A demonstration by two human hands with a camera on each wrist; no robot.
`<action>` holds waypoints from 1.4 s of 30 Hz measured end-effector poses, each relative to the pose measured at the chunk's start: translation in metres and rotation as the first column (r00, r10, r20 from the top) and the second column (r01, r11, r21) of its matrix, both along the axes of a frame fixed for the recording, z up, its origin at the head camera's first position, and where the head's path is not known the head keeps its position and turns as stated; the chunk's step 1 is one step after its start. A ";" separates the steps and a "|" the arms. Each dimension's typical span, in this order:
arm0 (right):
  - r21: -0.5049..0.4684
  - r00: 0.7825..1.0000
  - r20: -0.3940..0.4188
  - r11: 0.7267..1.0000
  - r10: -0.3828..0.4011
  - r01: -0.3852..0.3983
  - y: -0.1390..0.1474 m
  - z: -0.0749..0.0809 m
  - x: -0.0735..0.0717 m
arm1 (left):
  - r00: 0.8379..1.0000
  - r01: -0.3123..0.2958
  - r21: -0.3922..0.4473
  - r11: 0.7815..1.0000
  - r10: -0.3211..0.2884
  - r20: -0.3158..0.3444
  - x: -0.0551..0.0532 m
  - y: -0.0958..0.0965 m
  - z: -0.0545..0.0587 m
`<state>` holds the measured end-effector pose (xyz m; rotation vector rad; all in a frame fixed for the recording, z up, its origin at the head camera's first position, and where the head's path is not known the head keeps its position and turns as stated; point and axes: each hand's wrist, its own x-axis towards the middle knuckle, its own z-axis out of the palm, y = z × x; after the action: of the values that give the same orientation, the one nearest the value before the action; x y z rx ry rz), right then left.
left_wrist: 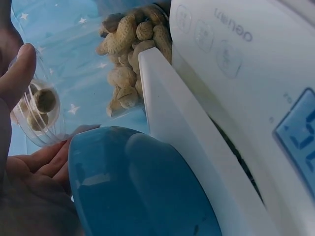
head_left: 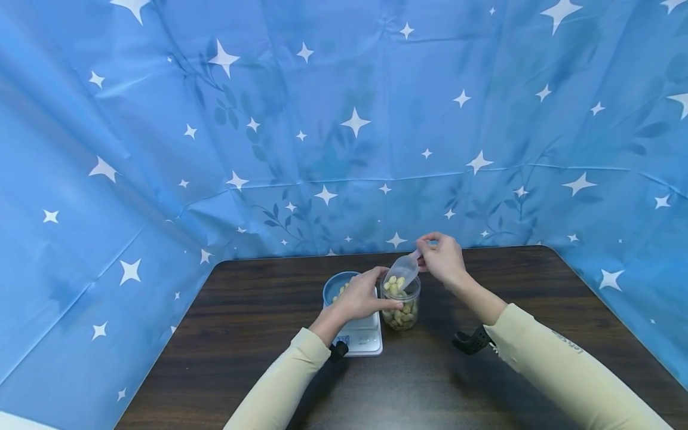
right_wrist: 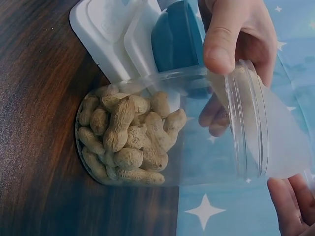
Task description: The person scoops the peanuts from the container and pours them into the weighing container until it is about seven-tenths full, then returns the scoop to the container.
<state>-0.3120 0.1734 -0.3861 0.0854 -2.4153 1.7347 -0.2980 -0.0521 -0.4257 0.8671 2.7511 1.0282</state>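
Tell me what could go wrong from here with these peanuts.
Peanuts on the tilted plastic scoop might roll off. The left hand, gripping the clear jar near its rim, reaches across the digital scale close to the blue bowl, so it could nudge either. The scoop, partly inside the jar's mouth, might also catch the rim when lifted.

Backdrop: creased blue sheet, filling the upper frame
Stars: white, four-pointed, scattered across the sheet
Leaf prints: darker blue sprigs, one at upper left
Counter: dark wood grain, rounded far corners, lower frame
White strip: lower left corner
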 end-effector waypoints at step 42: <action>-0.312 0.994 0.104 0.949 -0.012 0.044 0.021 -0.006 -0.001 | 1.000 0.010 0.010 1.000 -0.011 0.024 0.001 -0.005 0.000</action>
<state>-0.3130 0.1947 -0.3922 -0.0790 -2.1564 2.1319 -0.2973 -0.0569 -0.4258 0.8643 2.7213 1.0448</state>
